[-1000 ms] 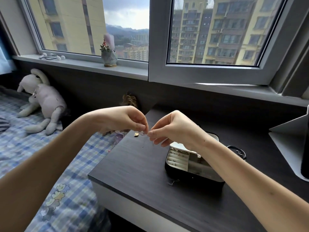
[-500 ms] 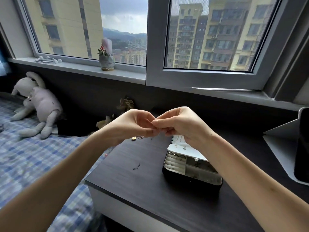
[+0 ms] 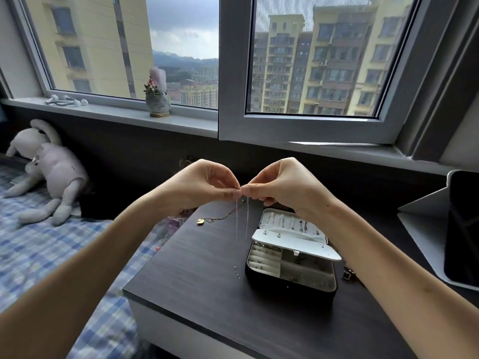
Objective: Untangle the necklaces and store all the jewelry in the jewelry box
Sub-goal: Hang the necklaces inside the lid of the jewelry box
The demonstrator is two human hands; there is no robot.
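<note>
My left hand (image 3: 204,185) and my right hand (image 3: 282,185) meet fingertip to fingertip above the dark table (image 3: 202,275), both pinching tangled necklaces. A thin silver chain (image 3: 241,218) hangs down from the pinch in two strands. A gold chain with a small gold pendant (image 3: 200,221) trails from the same pinch down to the table. The open black jewelry box (image 3: 290,265) stands to the right, under my right wrist, with a white flap holding earrings and several chains in its lid. A small silver piece (image 3: 236,272) lies on the table left of the box.
A dark clover-shaped piece (image 3: 348,274) lies right of the box, partly behind my right forearm. A tablet on a white stand (image 3: 456,229) is at the far right. A bed with a checked blanket (image 3: 39,252) and a plush rabbit (image 3: 49,167) lies left. A plant pot (image 3: 157,104) stands on the sill.
Both hands have stayed pinched together at the tangle. The silver chain now hangs in two long strands below them and the gold pendant rests on the table.
</note>
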